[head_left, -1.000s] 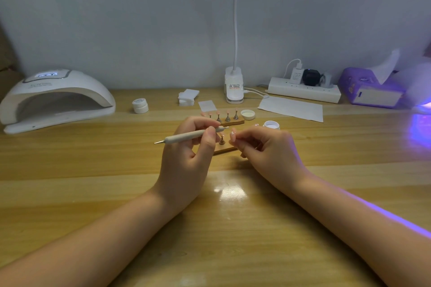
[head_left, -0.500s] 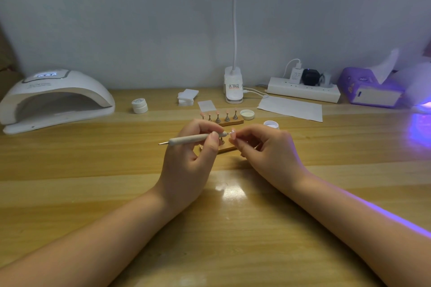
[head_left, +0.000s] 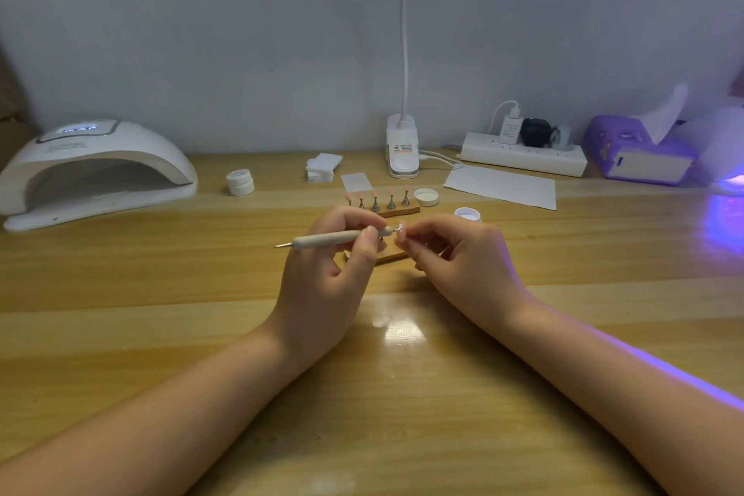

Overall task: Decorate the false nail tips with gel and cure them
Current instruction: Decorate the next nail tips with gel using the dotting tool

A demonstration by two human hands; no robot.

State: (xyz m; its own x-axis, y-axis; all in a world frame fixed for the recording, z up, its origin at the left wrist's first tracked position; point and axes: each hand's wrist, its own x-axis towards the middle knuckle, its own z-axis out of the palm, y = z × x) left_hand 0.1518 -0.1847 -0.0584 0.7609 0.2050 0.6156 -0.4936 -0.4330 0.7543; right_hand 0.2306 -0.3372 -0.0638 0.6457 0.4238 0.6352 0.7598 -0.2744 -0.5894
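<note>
My left hand grips a slim beige dotting pen held level, its metal tip touching a pink false nail tip that my right hand pinches between thumb and fingers. Behind the hands a wooden stand carries a row of pink nail tips on metal pegs. A second wooden stand lies partly hidden under my hands. An open white gel pot stands to the right, with its lid nearby. A white curing lamp sits at far left.
A closed white jar, a stack of white wipes, a lamp base, a sheet of paper, a power strip and a purple tissue box line the back of the wooden table. Violet light glows at far right.
Both hands have drifted slightly lower and toward me. The pen tip has closed in on the nail tip and now touches it.
</note>
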